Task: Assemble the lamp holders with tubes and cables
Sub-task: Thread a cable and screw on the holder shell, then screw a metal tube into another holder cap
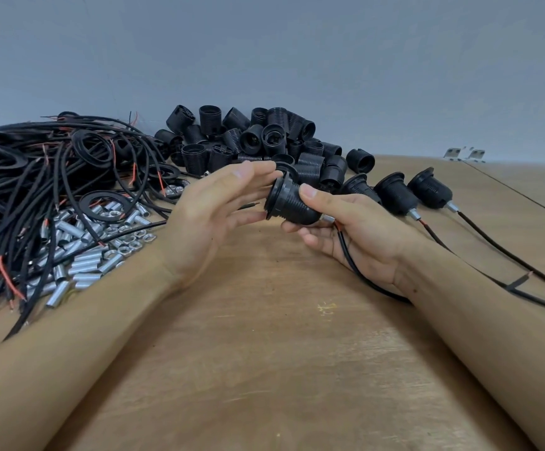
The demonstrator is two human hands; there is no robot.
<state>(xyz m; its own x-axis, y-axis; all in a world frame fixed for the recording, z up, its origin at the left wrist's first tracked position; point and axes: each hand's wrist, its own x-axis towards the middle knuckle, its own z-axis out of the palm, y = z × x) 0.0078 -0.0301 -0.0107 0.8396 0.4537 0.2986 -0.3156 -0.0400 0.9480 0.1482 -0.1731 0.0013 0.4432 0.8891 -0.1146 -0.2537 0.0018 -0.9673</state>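
At the centre of the frame the right hand [346,229] grips a black ribbed plastic lamp holder [289,203] just above the brown wooden surface [264,320], thumb on top of the threaded barrel and fingers curled beneath. The left hand [219,209] is open, its flat fingers brushing the flanged ring at the holder's mouth; judging by the pose, it is spinning or seating that ring while the right hand keeps the body from turning.

The holder lies on its side. Its long axis runs roughly left to right across the frame, tilted slightly: the wide open mouth points towards the left and a little up, the narrow tail towards the lower right. A short silver metal tube [328,219] sticks out of that tail, and a black cable with a red core [355,265] leaves it, draping down across the right palm.

Three finished holders with cables [394,193] lie in a row at right of centre, probably set aside as done. Supplies lie in the upper left and centre: a tangle of black cables [36,164], loose silver tubes and nuts [85,249], and a heap of bare black holders [264,135].
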